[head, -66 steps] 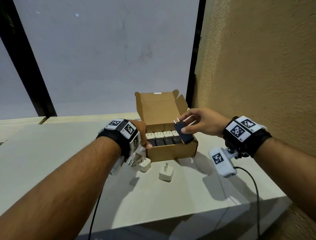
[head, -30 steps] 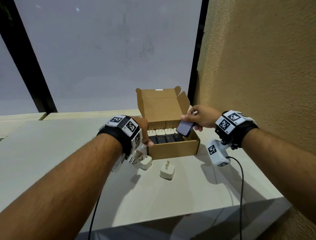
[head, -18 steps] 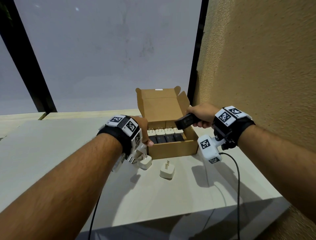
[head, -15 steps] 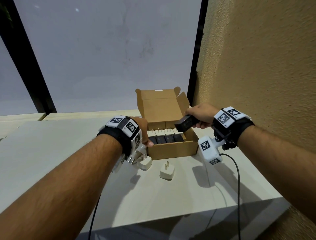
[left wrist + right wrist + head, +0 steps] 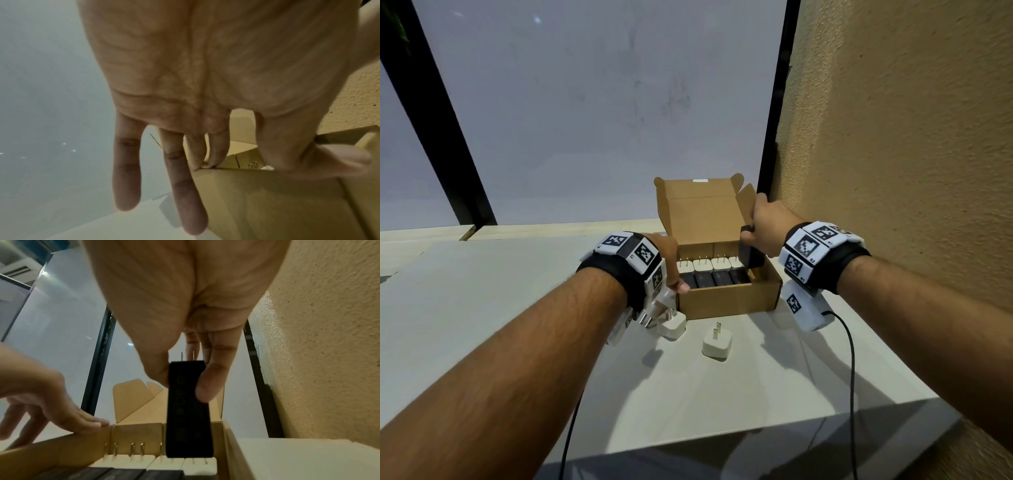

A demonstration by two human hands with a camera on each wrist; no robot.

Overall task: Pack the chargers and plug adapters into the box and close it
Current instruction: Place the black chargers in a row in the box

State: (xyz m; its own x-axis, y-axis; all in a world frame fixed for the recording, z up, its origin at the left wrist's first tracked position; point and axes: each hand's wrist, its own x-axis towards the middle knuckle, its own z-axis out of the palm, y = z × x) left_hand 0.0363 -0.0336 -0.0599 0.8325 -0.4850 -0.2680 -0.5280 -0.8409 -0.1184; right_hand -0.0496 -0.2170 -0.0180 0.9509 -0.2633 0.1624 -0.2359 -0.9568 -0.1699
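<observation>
Cardboard box (image 5: 729,301) open on the pale tabletop (image 5: 482,291), lid flap standing upright at the back, close to the textured tan wall (image 5: 893,137) on the right. Inside, a back row of white plug adapters (image 5: 709,264) with prongs pointing up, and in front of it a row of black chargers (image 5: 717,278) lying flat, side by side. Right hand (image 5: 768,229) over the box's right end, thumb and fingers pinched on a black charger (image 5: 188,410), held upright with its prongs at the top and its lower end down among the white adapters at the right of the back row. Left hand (image 5: 671,260) at the box's left wall, thumb (image 5: 329,159) laid along the top edge, two fingers tucked over the rim, the other two fingers (image 5: 126,170) hanging straight down outside the wall; fingers mostly extended, nothing gripped, just steadying the box. Two more white plug adapters loose on the tabletop in front of the box: one (image 5: 672,323) just beside the left wrist, tilted with prongs angled up, another (image 5: 717,344) nearer the middle, prongs upward. Black cables trailing from both wrist cameras toward the near edge of the tabletop.
</observation>
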